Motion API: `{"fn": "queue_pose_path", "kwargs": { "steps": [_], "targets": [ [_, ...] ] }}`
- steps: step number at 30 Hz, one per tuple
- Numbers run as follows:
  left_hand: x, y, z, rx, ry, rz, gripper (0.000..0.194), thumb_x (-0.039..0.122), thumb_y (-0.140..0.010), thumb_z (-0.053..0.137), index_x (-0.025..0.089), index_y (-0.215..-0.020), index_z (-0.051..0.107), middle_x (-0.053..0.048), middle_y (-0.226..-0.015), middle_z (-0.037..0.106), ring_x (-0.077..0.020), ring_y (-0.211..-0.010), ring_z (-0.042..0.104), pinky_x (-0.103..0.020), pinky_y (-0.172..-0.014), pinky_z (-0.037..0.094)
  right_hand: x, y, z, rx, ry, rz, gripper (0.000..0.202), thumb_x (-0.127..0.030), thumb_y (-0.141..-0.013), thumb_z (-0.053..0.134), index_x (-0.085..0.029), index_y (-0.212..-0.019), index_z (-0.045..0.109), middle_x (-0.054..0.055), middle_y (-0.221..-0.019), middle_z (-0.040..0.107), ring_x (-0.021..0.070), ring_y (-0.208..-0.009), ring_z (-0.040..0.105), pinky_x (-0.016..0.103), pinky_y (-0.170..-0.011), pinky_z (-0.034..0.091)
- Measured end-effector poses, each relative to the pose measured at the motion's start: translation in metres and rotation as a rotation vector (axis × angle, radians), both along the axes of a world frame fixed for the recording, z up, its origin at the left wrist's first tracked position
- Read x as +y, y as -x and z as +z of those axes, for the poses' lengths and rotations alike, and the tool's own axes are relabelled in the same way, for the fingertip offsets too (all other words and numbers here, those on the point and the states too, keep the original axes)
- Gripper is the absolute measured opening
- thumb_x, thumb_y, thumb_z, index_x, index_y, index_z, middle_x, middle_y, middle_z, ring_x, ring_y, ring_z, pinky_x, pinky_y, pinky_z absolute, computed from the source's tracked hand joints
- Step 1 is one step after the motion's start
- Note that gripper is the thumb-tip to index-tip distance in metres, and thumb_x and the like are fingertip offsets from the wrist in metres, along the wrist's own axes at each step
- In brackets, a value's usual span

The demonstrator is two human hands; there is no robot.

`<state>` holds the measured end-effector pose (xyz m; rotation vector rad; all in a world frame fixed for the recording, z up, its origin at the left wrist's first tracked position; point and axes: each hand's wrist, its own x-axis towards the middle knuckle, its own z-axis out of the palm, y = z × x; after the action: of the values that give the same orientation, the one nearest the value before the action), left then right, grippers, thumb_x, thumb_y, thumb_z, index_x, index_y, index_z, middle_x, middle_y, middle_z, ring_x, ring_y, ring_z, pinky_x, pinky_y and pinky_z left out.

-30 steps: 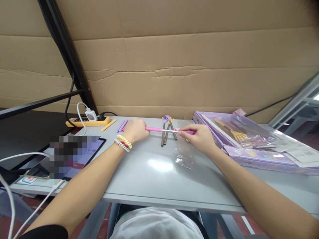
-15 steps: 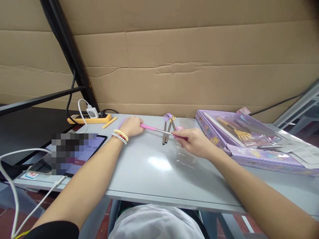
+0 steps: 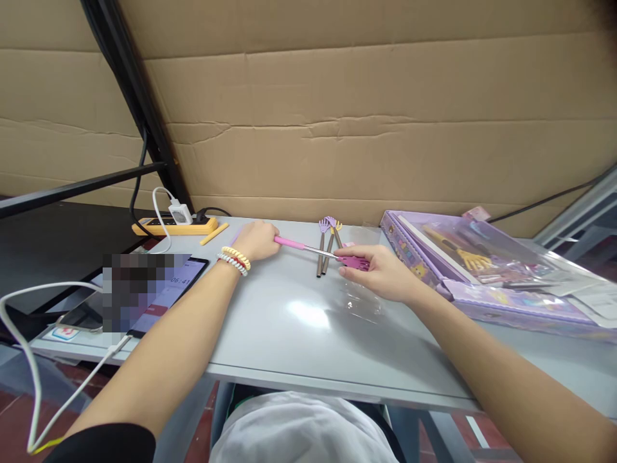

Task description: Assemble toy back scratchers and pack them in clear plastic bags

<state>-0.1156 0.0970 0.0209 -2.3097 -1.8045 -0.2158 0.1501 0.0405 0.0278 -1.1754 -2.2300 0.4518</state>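
A pink stick with a silver metal shaft [image 3: 321,251] and a magenta hand-shaped head stretches between my two hands, above the table [image 3: 270,321]. My left hand [image 3: 256,240] is closed round its pink handle end. At the other end my right hand [image 3: 373,273] has its fingers on the magenta head [image 3: 354,262], thumb below. Behind the shaft lie several brown rods [image 3: 320,256] with small purple and yellow hand-shaped heads. A clear plastic wrapper [image 3: 359,302] lies under and beside my right hand.
On the right is an open purple box [image 3: 419,257] holding wrapped items. A yellow power strip [image 3: 183,226] with a white plug and a yellow stick [image 3: 214,234] lie at the back left. A tablet [image 3: 193,276] and white cable [image 3: 36,386] are at the left.
The fingers of my right hand have opened somewhat, so more of the magenta head shows. My left hand keeps its hold on the handle. The view has shifted slightly.
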Motion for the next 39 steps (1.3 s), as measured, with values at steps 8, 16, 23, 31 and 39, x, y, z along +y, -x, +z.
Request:
{"fn": "queue_pose_path", "kwargs": {
  "steps": [8, 16, 23, 31, 39],
  "targets": [
    [-0.010, -0.013, 0.002, 0.055, 0.059, -0.057, 0.024, 0.024, -0.069, 0.044, 0.021, -0.064, 0.068, -0.010, -0.066, 0.067, -0.0253, -0.066, 0.061, -0.033, -0.061, 0.038, -0.003, 0.003, -0.005, -0.021, -0.273, -0.015, 0.029, -0.027, -0.078, 0.050, -0.014, -0.083, 0.076, -0.001, -0.046, 0.049, 0.0085, -0.043, 0.036, 0.022, -0.047, 0.032],
    [-0.017, -0.020, 0.009, 0.042, 0.047, -0.014, 0.025, 0.024, -0.067, 0.044, 0.020, -0.066, 0.069, -0.013, -0.069, 0.067, -0.0274, -0.069, 0.062, -0.034, -0.061, 0.040, -0.007, 0.006, -0.004, 0.098, -0.268, -0.109, 0.025, -0.026, -0.077, 0.054, -0.017, -0.076, 0.077, 0.003, -0.055, 0.064, 0.0113, -0.044, 0.050, 0.024, -0.046, 0.038],
    [-0.024, -0.027, 0.012, 0.073, 0.017, -0.033, 0.027, 0.025, -0.070, 0.044, 0.019, -0.067, 0.069, -0.013, -0.070, 0.067, -0.0274, -0.068, 0.063, -0.034, -0.059, 0.040, -0.011, 0.007, -0.001, 0.132, -0.282, -0.126, 0.021, -0.022, -0.075, 0.056, -0.020, -0.072, 0.077, 0.004, -0.062, 0.070, 0.0184, -0.056, 0.064, 0.026, -0.048, 0.045],
    [-0.030, -0.033, 0.017, 0.117, 0.025, -0.016, 0.028, 0.023, -0.070, 0.043, 0.017, -0.071, 0.071, -0.014, -0.071, 0.068, -0.0274, -0.067, 0.063, -0.034, -0.059, 0.041, -0.013, 0.007, 0.002, 0.138, -0.313, -0.142, 0.020, -0.021, -0.074, 0.056, -0.019, -0.070, 0.076, 0.004, -0.062, 0.070, 0.0130, -0.046, 0.057, 0.024, -0.047, 0.042],
    [-0.034, -0.037, 0.020, 0.144, 0.016, -0.011, 0.026, 0.023, -0.070, 0.044, 0.017, -0.069, 0.069, -0.014, -0.069, 0.066, -0.0266, -0.067, 0.063, -0.033, -0.057, 0.039, -0.015, 0.008, 0.004, 0.147, -0.310, -0.126, 0.021, -0.022, -0.074, 0.056, -0.020, -0.068, 0.076, 0.001, -0.054, 0.066, 0.0093, -0.040, 0.046, 0.023, -0.045, 0.038]
  ]
}}
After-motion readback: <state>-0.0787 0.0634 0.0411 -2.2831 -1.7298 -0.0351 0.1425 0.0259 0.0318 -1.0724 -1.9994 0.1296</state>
